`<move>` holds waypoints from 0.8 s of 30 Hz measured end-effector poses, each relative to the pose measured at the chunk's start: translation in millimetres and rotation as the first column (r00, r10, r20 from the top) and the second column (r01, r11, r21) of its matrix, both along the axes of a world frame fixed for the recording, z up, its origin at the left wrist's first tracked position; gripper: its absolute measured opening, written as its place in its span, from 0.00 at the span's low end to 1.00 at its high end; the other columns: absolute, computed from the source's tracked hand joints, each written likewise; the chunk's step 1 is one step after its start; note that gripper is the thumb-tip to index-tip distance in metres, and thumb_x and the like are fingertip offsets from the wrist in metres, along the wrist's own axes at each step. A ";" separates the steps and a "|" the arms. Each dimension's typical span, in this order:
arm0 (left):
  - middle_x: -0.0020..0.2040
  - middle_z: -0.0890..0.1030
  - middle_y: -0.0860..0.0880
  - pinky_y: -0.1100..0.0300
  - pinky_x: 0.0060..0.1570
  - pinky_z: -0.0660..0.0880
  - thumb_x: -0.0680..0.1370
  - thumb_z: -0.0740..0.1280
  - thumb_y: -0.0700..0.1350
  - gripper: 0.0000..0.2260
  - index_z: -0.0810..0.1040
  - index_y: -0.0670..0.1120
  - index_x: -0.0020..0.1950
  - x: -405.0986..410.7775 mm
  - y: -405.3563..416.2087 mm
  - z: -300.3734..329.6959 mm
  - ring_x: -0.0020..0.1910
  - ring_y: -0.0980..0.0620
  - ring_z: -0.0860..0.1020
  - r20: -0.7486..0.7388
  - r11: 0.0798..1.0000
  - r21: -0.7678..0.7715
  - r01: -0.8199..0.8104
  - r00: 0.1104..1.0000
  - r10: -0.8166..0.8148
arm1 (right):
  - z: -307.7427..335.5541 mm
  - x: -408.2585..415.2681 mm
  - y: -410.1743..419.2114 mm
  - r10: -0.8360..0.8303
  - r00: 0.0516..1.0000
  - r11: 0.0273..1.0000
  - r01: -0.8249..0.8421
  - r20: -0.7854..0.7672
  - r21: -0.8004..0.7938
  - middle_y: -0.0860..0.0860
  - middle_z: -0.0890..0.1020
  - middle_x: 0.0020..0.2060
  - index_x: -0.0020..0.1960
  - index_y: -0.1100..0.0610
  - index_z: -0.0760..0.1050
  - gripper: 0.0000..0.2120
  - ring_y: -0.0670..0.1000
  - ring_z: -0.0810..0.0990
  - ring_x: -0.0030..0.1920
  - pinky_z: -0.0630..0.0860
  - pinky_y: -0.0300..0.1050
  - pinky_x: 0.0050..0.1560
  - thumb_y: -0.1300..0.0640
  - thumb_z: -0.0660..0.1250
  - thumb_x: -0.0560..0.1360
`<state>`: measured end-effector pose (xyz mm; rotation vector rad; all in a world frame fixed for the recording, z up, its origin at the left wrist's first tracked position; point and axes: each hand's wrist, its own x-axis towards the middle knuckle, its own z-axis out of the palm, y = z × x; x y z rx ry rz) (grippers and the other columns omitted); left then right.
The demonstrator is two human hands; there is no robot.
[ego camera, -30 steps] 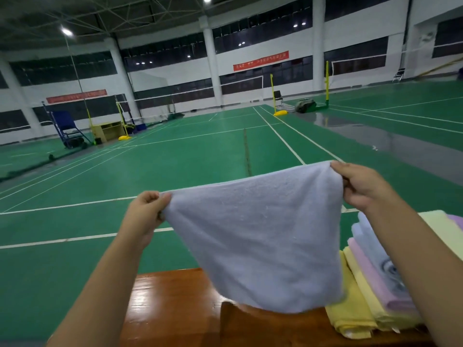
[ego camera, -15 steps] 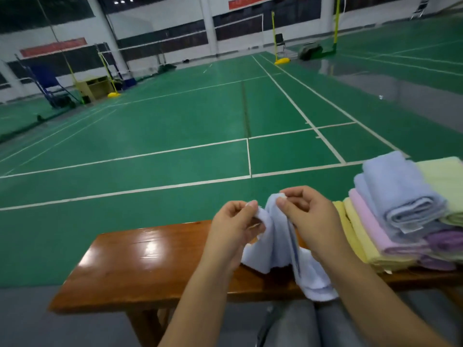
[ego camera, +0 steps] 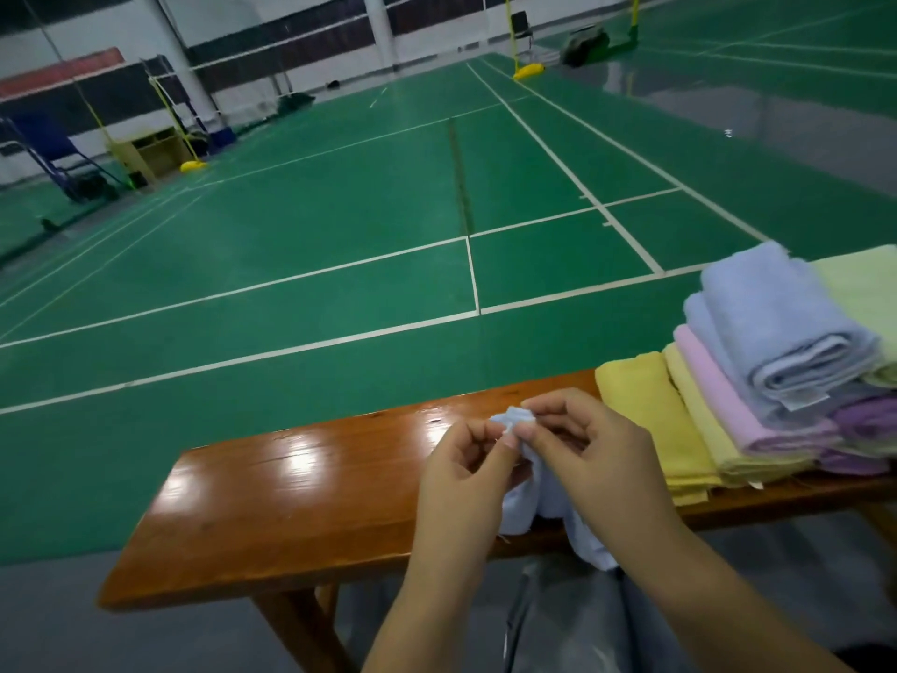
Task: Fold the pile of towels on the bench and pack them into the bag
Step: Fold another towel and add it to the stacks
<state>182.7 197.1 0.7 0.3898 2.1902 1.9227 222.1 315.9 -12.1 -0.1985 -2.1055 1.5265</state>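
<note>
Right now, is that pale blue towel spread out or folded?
Folded in half: both hands pinch the pale blue towel corners together, cloth hanging doubled.

Nothing readable here. The red banner (ego camera: 58, 72) on the far wall is too blurred, and the towel's white tag (ego camera: 803, 399) shows no legible print.
</note>
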 end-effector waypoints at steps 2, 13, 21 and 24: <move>0.43 0.85 0.48 0.60 0.47 0.80 0.79 0.66 0.41 0.05 0.82 0.44 0.48 2.5 0.7 2.0 0.45 0.52 0.82 -0.001 1.000 0.012 0.002 1.000 -0.002 | 0.9 0.7 0.5 0.012 1.000 1.000 -0.012 -0.014 -0.001 0.38 0.83 0.43 0.46 0.40 0.75 0.10 0.37 0.81 0.46 0.75 0.28 0.47 0.55 0.71 0.73; 0.44 0.85 0.47 0.61 0.48 0.80 0.78 0.64 0.34 0.10 0.84 0.43 0.48 6.8 -2.0 4.7 0.47 0.51 0.84 0.029 0.993 0.120 -0.017 0.999 0.013 | -7.5 -1.3 9.6 0.078 0.996 0.982 -0.072 -0.031 0.173 0.40 0.82 0.49 0.54 0.41 0.75 0.12 0.36 0.79 0.51 0.74 0.28 0.51 0.55 0.69 0.75; 0.47 0.85 0.56 0.69 0.48 0.76 0.77 0.65 0.31 0.15 0.83 0.49 0.49 -1.0 -14.9 5.9 0.49 0.60 0.81 -0.199 0.999 0.000 0.033 0.979 -0.032 | 5.9 -6.3 20.9 0.169 0.985 0.985 -0.171 -0.029 -0.040 0.45 0.84 0.46 0.50 0.50 0.78 0.12 0.41 0.82 0.51 0.77 0.36 0.54 0.65 0.70 0.73; 0.58 0.76 0.63 0.72 0.55 0.71 0.74 0.72 0.38 0.22 0.73 0.61 0.60 -31.2 -31.3 -17.5 0.59 0.66 0.73 -0.424 0.978 -0.191 -0.083 0.906 -0.006 | 22.2 -7.1 27.2 0.249 0.965 0.940 -0.260 -0.078 -0.221 0.46 0.84 0.45 0.48 0.53 0.77 0.10 0.44 0.83 0.48 0.77 0.35 0.50 0.67 0.69 0.72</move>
